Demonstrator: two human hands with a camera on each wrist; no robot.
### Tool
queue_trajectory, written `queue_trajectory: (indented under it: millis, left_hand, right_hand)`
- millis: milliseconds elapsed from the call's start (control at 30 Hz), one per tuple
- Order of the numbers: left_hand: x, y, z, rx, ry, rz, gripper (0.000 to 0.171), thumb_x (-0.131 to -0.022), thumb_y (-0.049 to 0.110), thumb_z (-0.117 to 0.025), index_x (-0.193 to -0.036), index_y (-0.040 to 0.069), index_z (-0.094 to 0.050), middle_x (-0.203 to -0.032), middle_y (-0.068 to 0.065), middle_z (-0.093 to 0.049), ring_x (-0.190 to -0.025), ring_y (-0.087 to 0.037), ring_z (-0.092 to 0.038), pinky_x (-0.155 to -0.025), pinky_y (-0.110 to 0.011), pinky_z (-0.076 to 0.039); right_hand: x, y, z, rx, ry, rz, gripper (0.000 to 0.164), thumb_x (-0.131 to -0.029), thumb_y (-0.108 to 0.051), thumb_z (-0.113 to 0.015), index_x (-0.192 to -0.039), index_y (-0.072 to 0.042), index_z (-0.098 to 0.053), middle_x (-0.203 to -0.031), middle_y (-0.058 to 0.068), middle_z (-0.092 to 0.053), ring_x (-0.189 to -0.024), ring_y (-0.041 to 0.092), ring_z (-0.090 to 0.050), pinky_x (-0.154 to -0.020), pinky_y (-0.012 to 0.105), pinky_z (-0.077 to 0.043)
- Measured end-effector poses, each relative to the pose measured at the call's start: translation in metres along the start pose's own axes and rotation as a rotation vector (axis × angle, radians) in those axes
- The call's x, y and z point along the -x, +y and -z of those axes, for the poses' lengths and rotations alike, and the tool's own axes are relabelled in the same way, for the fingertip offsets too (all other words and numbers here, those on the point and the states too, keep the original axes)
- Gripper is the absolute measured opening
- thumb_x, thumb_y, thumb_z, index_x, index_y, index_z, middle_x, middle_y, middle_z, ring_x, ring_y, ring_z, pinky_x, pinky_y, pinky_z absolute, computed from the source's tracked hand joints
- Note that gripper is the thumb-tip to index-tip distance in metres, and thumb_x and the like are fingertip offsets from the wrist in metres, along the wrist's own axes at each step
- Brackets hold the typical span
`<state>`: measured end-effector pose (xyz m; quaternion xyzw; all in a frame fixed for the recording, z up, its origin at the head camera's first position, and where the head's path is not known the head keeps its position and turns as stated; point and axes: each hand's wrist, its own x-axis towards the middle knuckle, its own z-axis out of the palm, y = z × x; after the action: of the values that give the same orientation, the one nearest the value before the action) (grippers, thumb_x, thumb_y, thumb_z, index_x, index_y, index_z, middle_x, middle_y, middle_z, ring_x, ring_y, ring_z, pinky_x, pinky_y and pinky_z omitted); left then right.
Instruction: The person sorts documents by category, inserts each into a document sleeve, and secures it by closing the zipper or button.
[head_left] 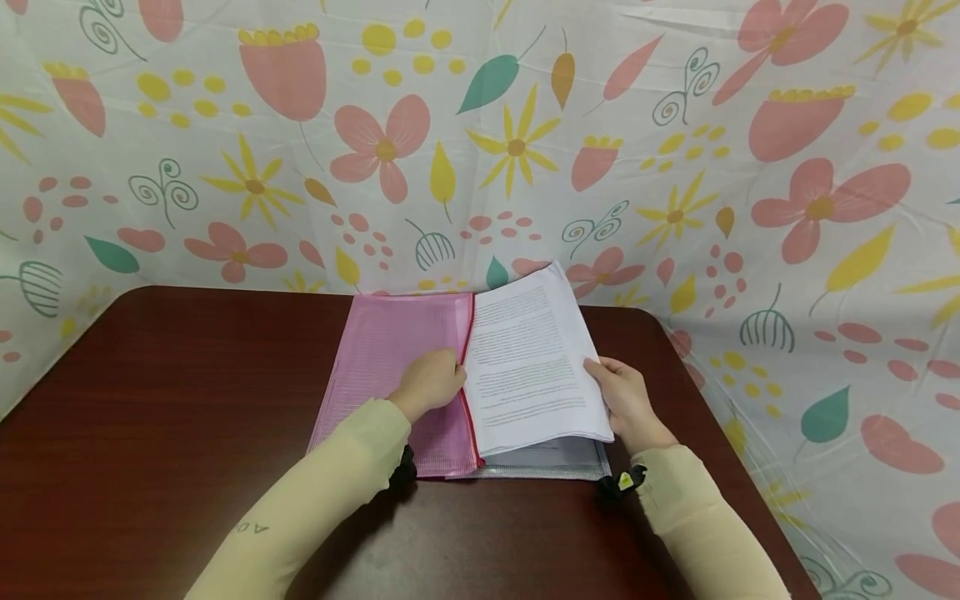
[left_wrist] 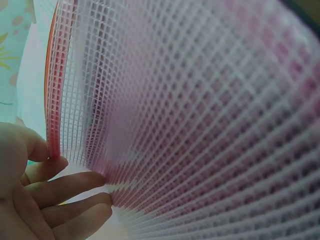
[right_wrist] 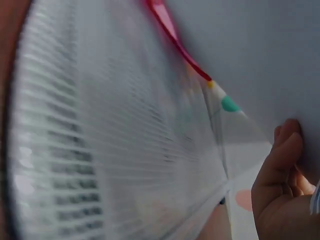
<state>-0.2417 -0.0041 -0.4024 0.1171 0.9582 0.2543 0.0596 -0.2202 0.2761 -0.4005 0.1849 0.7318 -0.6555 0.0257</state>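
Observation:
A pink mesh zip folder (head_left: 375, 358) with a red zip edge lies near the back of the table. My left hand (head_left: 431, 382) pinches that red edge between thumb and forefinger. In the left wrist view, the left hand's (left_wrist: 55, 195) other fingers lie behind the mesh. My right hand (head_left: 630, 400) holds a stack of printed paper (head_left: 536, 358) by its right edge, thumb on top. The stack's left side meets the red edge; I cannot tell how far it reaches inside. Below the paper's raised lower edge shows a clear mesh folder (head_left: 547, 471) with a sheet visible through it.
The dark brown wooden table (head_left: 165, 417) extends left of the folders and in front of them. Behind and to the right hangs a white flowered cloth (head_left: 285, 167). The paper's top corner reaches past the table's back edge. Each wrist carries a black strap.

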Motion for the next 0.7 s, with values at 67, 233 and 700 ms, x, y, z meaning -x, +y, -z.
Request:
queue_trajectory:
  millis: [67, 233, 700]
  left_hand:
    - [-0.001, 0.0, 0.0, -0.007, 0.005, -0.002, 0.023, -0.095, 0.021, -0.047, -0.075, 0.01, -0.049, -0.064, -0.001, -0.045, -0.058, -0.016, -0.045, -0.05, -0.026, -0.036]
    - [-0.001, -0.001, 0.001, -0.013, 0.013, 0.003, 0.021, -0.094, 0.021, -0.047, -0.077, 0.009, -0.05, -0.065, -0.002, -0.047, -0.058, -0.016, -0.046, -0.05, -0.027, -0.037]
    - [-0.002, -0.005, 0.0, -0.071, 0.037, -0.041, 0.019, -0.093, 0.021, -0.05, -0.079, 0.009, -0.055, -0.067, -0.002, -0.055, -0.059, -0.017, -0.05, -0.051, -0.029, -0.039]
  right_hand:
    - [0.002, 0.001, -0.005, 0.015, 0.01, -0.003, 0.05, -0.094, -0.03, -0.056, -0.133, 0.0, -0.046, -0.086, -0.006, -0.062, -0.069, 0.005, -0.062, -0.06, 0.024, -0.053]
    - [0.005, 0.002, -0.012, 0.059, 0.003, 0.009, 0.049, -0.095, -0.03, -0.056, -0.132, 0.0, -0.047, -0.094, 0.0, -0.06, -0.072, 0.006, -0.062, -0.062, 0.024, -0.053]
    - [-0.004, 0.003, 0.005, 0.368, -0.174, 0.016, 0.05, -0.1, -0.03, -0.041, -0.137, 0.004, -0.043, -0.118, 0.02, -0.058, -0.079, 0.011, -0.061, -0.067, 0.029, -0.053]
